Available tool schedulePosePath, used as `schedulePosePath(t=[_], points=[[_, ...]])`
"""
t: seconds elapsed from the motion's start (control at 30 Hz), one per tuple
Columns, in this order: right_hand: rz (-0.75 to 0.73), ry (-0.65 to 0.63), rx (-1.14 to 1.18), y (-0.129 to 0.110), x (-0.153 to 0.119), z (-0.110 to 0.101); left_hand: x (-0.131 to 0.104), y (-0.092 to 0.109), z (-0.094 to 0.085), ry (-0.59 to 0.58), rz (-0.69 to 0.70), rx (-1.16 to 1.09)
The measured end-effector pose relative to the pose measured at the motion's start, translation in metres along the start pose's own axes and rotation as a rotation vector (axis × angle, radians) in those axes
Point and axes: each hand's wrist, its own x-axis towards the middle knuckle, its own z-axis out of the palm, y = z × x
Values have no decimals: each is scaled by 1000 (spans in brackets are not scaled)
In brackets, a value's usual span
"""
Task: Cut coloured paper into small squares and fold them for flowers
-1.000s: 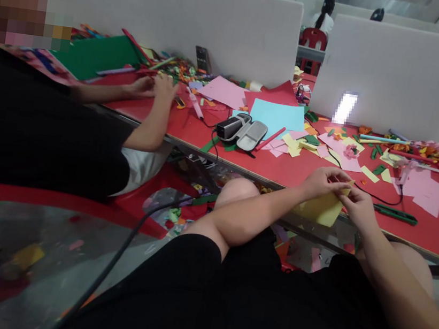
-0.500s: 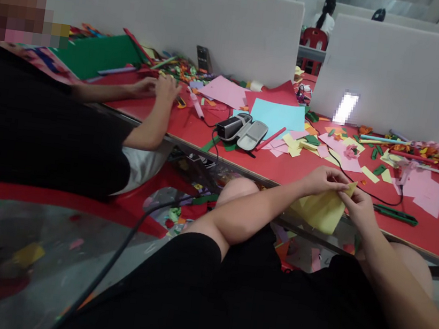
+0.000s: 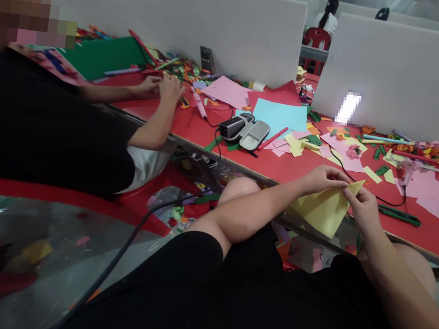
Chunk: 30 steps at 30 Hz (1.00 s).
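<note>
Yellow paper in both close-set, curled hands

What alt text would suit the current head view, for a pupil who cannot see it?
A person's left hand and right hand pinch a yellow sheet by the near edge of a red table. Paper scraps, an open case and a green tool lie on it; a co-worker sits to the left.
</note>
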Motion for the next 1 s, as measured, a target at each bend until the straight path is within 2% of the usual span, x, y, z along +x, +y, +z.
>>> schedulePosePath(t=[0.23, 0.4, 0.53, 0.67, 0.87, 1.0], points=[[23, 17, 9, 2, -1, -1, -1, 2, 0, 6, 69, 170], [22, 49, 39, 0, 0, -4, 2, 0, 3, 17, 96, 170], [6, 125, 48, -2, 3, -11, 0, 6, 0, -17, 30, 153], [-59, 258, 79, -2, 10, -25, -8, 19, -7, -59, -95, 328], [-27, 387, 213, -7, 17, -33, -13, 34, -13, 14, -101, 516], [-23, 385, 182, -8, 18, -32, -12, 36, -14, 68, -85, 604]])
